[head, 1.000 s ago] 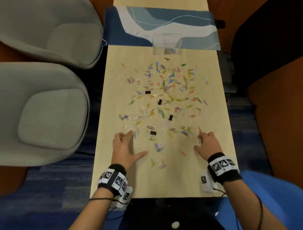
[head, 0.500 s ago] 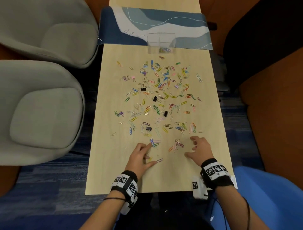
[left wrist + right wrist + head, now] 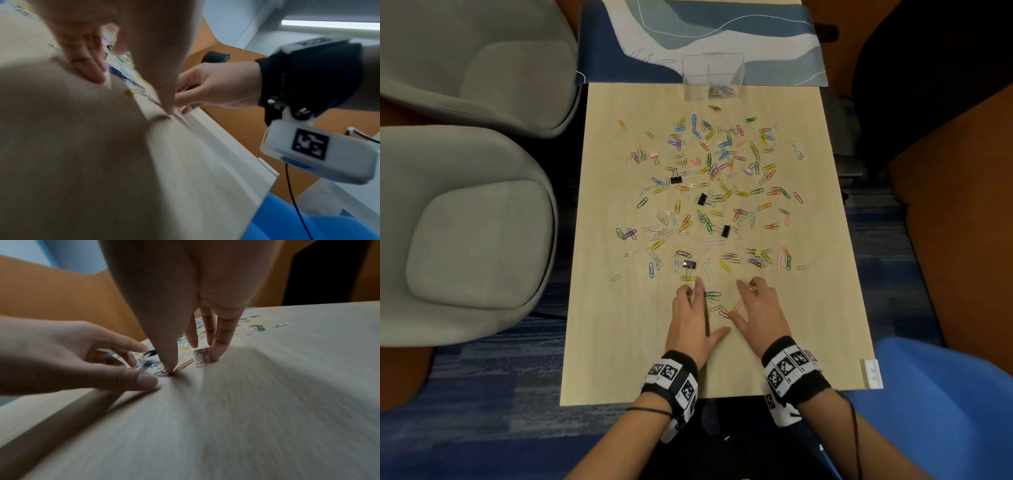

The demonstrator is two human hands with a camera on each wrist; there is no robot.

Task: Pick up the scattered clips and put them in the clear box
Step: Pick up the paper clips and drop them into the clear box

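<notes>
Presently on the table (image 3: pixel 808 325): paper clips (image 3: pixel 717 192), coloured and plain, too many and too small to count, strewn across the middle and far part of the top.

Binder clips, black: four, namely one (image 3: pixel 676 180) left of centre, one (image 3: pixel 702 199) near the centre, one (image 3: pixel 725 231) below that, one (image 3: pixel 689 264) nearest the hands. One pink binder clip (image 3: pixel 654 156) sits at the left of the spread.

Clear box (image 3: pixel 713 73): one, upright at the far end of the table, on the edge of a blue and white mat (image 3: pixel 774 51); a few coloured clips lie at its bottom.

Small heap of clips (image 3: pixel 720 306): one, several pieces, lying between the two hands (an orange one among them).

Left hand (image 3: pixel 693 317): palm down at the near middle of the table, forefinger stretched forward, thumb spread toward the heap, fingers loose and holding nothing.

Right hand (image 3: pixel 758 308): palm down just beside the left, thumb tip on the table at the heap. Its fingers (image 3: pixel 221 344) reach down onto the tabletop, one tip against a small bunch of clips (image 3: pixel 201 357); nothing is grasped.

Grey armchairs (image 3: pixel 476 219): two, left of the table.
</notes>
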